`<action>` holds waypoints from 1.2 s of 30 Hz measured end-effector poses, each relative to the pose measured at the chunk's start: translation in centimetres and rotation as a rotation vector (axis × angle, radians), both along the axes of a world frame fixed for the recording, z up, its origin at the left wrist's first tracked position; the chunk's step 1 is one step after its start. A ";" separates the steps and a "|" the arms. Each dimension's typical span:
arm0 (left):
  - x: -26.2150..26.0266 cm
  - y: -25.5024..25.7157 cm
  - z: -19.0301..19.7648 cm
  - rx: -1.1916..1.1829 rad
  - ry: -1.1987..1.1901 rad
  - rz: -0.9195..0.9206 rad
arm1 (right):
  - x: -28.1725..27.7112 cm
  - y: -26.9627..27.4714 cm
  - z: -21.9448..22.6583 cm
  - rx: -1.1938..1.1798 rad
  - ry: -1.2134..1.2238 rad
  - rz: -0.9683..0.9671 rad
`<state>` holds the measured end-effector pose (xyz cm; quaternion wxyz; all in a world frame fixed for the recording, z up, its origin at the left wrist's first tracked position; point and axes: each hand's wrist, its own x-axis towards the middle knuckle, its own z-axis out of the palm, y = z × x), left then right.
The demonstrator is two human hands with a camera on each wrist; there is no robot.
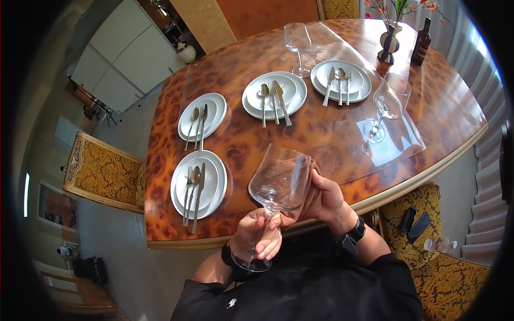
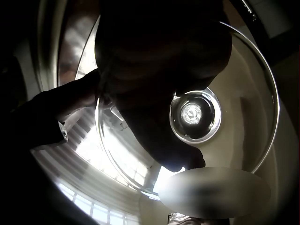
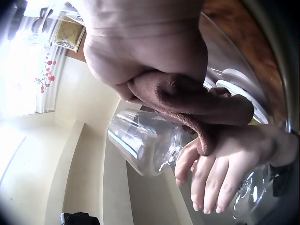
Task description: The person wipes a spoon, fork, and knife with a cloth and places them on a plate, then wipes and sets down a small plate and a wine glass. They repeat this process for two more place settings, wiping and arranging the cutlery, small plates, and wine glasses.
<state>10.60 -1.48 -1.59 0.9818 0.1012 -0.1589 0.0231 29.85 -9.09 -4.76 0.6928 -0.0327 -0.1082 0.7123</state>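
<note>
A clear wine glass [image 1: 278,184] is tilted above the table's near edge, its bowl up and its foot toward the person. My left hand [image 1: 257,234] has its fingers curled round the stem. A brown cloth [image 1: 305,206] lies against the bowl's right side, gripped by my right hand [image 1: 327,200]. In the right wrist view, folds of the cloth [image 3: 176,96] hang from the right hand [image 3: 145,47] beside the glass bowl [image 3: 145,140], above the left hand [image 3: 225,168]. The left wrist view shows the left hand [image 2: 159,75] dark against the round glass foot [image 2: 277,108].
On the glossy brown table [image 1: 251,136] are several plate stacks with cutlery, including a near-left plate stack [image 1: 218,198]. A wine glass [image 1: 297,40] stands at the back, another glass [image 1: 391,99] at right. Beyond stand a vase [image 1: 388,47] and dark bottle [image 1: 422,43]. Patterned chairs flank the table.
</note>
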 end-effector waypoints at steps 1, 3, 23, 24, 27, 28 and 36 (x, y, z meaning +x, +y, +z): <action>0.0 0.2 0.3 0.047 -0.011 0.057 | 0.1 0.0 0.1 -0.045 -0.016 0.001; 0.4 1.7 0.9 0.140 -0.067 0.085 | 1.1 -0.6 -0.3 -0.068 -0.014 0.003; 18.9 39.3 7.3 1.177 0.980 1.214 | 3.1 -7.3 -2.4 -0.289 0.018 -0.206; 19.4 41.2 5.3 1.152 0.967 1.226 | 3.1 -7.3 -1.9 -0.275 -0.019 -0.227; 20.3 44.4 1.3 1.081 0.952 1.262 | 3.6 -8.4 -1.7 -0.283 -0.092 -0.242; 20.6 45.0 0.4 1.053 0.984 1.265 | 3.9 -8.7 -1.8 -0.290 -0.108 -0.230; 20.2 46.3 -3.7 0.910 1.064 1.303 | 5.4 -8.1 -1.9 -0.287 -0.116 -0.134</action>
